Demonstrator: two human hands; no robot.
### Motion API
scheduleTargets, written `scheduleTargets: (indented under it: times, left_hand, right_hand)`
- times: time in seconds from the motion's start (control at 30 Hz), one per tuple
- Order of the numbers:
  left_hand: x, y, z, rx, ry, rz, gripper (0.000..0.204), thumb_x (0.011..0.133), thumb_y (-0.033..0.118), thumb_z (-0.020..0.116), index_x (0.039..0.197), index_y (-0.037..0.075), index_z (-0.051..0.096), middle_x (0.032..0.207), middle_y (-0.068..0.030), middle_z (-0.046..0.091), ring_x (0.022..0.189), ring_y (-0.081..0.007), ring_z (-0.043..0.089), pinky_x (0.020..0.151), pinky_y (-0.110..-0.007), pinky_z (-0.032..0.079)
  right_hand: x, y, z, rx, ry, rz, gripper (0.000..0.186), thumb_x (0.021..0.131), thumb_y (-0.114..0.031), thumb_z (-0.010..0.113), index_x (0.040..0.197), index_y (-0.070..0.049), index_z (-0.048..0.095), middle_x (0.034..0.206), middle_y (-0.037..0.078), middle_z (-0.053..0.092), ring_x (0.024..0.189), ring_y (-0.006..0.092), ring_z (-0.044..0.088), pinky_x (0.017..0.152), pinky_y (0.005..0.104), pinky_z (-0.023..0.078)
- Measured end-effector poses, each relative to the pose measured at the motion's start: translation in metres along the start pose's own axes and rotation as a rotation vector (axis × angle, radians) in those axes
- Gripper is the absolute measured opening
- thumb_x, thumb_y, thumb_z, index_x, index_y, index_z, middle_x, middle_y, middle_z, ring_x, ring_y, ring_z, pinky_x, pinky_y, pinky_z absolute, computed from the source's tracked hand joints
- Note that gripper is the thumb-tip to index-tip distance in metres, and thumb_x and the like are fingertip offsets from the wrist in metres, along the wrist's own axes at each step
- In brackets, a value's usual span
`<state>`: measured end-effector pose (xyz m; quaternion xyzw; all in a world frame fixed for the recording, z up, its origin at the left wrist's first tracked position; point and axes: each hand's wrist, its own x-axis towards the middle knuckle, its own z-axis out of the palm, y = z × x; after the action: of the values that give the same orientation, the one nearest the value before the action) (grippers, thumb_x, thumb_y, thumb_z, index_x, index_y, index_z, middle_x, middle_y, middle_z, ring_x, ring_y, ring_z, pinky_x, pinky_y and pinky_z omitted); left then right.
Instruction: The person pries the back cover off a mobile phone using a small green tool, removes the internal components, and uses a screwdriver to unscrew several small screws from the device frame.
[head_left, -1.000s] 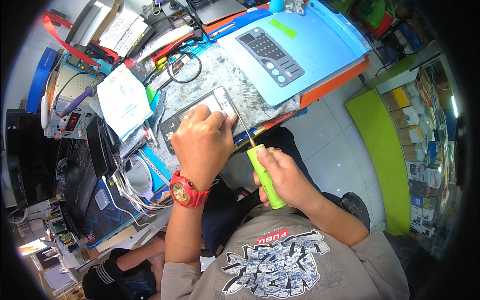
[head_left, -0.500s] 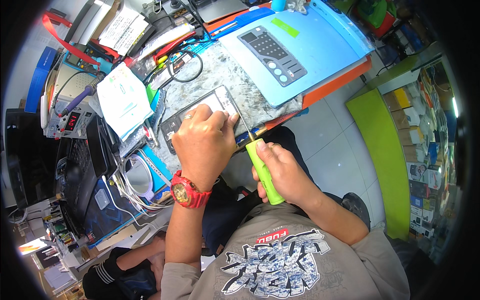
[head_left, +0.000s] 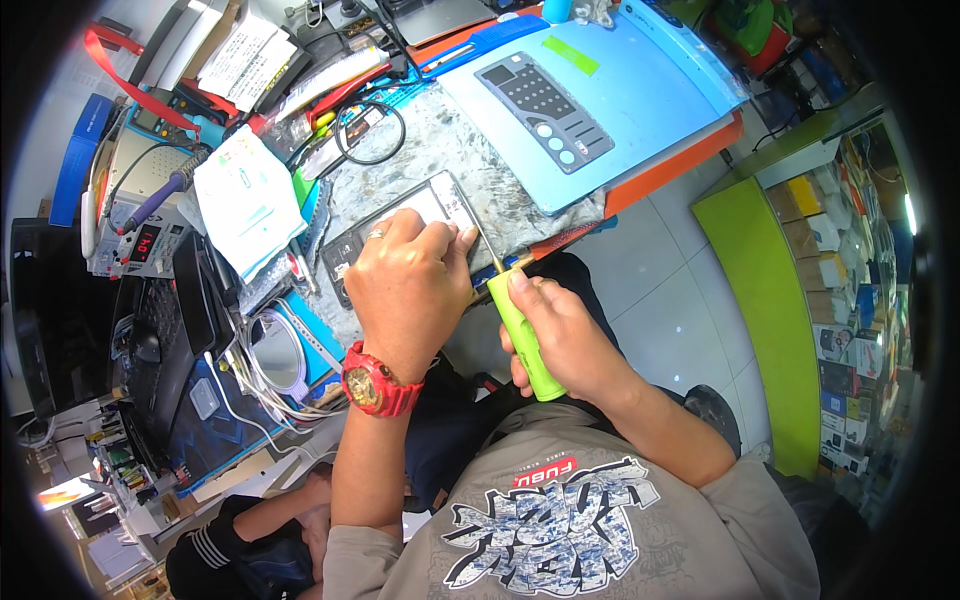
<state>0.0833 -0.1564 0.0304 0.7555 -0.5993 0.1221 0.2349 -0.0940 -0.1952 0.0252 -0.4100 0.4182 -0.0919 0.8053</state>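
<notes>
A dark, flat phone (head_left: 400,225) is lain on the mottled grey work mat (head_left: 440,150) and is pressed down by the left hand (head_left: 405,290), whose fingers are spread over its near half; a red wristwatch (head_left: 378,385) is worn on that wrist. Just to the right, a green-handled screwdriver (head_left: 525,335) is gripped by the right hand (head_left: 560,335), closed firmly around the handle, and its thin tip is set against the phone's right edge beside the left fingertips. Behind the phone, a blue mat (head_left: 640,100) with a grey keypad panel (head_left: 545,110) resting on it is seen.
</notes>
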Motion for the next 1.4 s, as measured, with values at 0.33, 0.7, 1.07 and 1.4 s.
scheduleTargets:
  times: [0.33,0.7,1.07,1.4]
  left_hand:
    - [-0.012,-0.003,0.002,-0.056,0.073,0.003,0.013,0.086,0.020,0.082,0.089,0.008,0.078,0.090,-0.0120,0.069,0.083,-0.0346,0.069,0.069,-0.041,0.054]
    - [-0.113,0.051,-0.029,-1.739,0.044,-0.921,0.021,0.112,0.022,0.054,0.112,0.002,0.061,0.088,-0.0062,0.067,0.085,-0.0180,0.070,0.083,-0.037,0.061]
    - [-0.108,0.053,-0.086,-1.856,0.439,-0.737,0.020,0.112,0.022,0.052,0.103,0.006,0.058,0.080,-0.0014,0.054,0.074,-0.0129,0.058,0.070,-0.034,0.062]
    - [-0.099,-0.017,-0.111,-1.366,0.193,-0.589,0.023,0.113,0.019,0.052,0.111,0.000,0.064,0.087,-0.0092,0.070,0.085,-0.0216,0.076,0.080,-0.037,0.064]
  right_hand:
    - [-0.039,-0.013,-0.016,-0.003,-0.020,-0.252,0.048,0.111,-0.049,0.048,0.114,-0.002,0.050,0.083,0.007,0.059,0.056,0.0128,0.062,0.051,0.0282,0.052]
    - [-0.069,0.070,0.011,-0.060,-0.282,-0.082,0.044,0.111,-0.046,0.051,0.119,-0.002,0.049,0.083,0.003,0.060,0.060,0.0084,0.060,0.055,0.0250,0.050]
    - [-0.093,0.062,0.026,-0.216,-0.503,-0.199,0.048,0.110,-0.047,0.052,0.123,-0.001,0.052,0.083,0.003,0.060,0.061,0.0074,0.061,0.056,0.0248,0.049]
    - [-0.091,0.099,-0.029,-0.529,-0.159,-0.216,0.040,0.107,-0.033,0.062,0.129,0.001,0.059,0.079,0.009,0.068,0.059,0.0153,0.065,0.059,0.0343,0.053]
